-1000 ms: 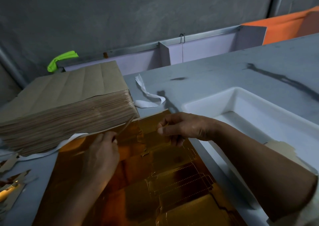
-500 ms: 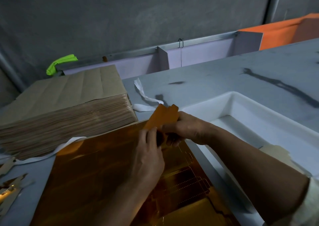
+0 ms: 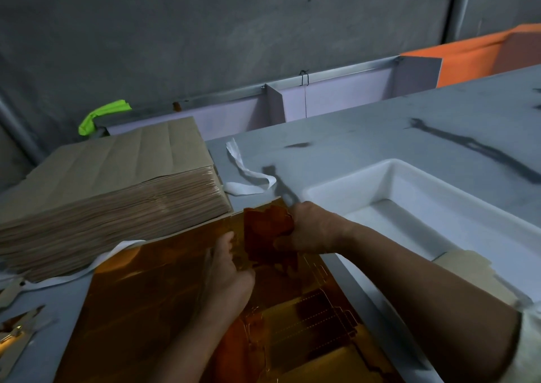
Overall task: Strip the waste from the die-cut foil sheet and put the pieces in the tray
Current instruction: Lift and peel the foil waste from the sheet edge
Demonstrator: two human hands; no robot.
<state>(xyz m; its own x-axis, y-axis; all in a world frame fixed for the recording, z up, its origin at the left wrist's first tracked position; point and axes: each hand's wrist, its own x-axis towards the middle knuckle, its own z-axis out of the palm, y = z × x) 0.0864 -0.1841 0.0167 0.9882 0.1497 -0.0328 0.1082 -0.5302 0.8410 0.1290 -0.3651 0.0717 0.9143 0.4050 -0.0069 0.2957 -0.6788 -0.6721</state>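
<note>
A shiny gold die-cut foil sheet (image 3: 140, 289) lies on the grey table in front of me, with dashed cut lines showing on its right half. My right hand (image 3: 310, 230) grips a foil piece (image 3: 266, 227) lifted from the sheet's far right corner, fingers curled round its edge. My left hand (image 3: 228, 274) rests on the sheet just left of that piece, fingers at the piece's lower left edge. A white tray (image 3: 345, 186) stands to the right, holding one pale cardboard-backed piece (image 3: 474, 268) near my right forearm.
A thick stack of brown-backed sheets (image 3: 111, 186) sits at the left, touching the foil sheet's far edge. White paper strips (image 3: 246, 177) lie behind the sheet. Waste scraps (image 3: 17, 324) lie at the left edge. A wall with lilac dividers (image 3: 336, 98) bounds the table's back.
My left hand moved from the sheet's far left edge toward the right corner. The foil piece was folded up from the sheet, and my right hand now grips it lower, pulled toward me.
</note>
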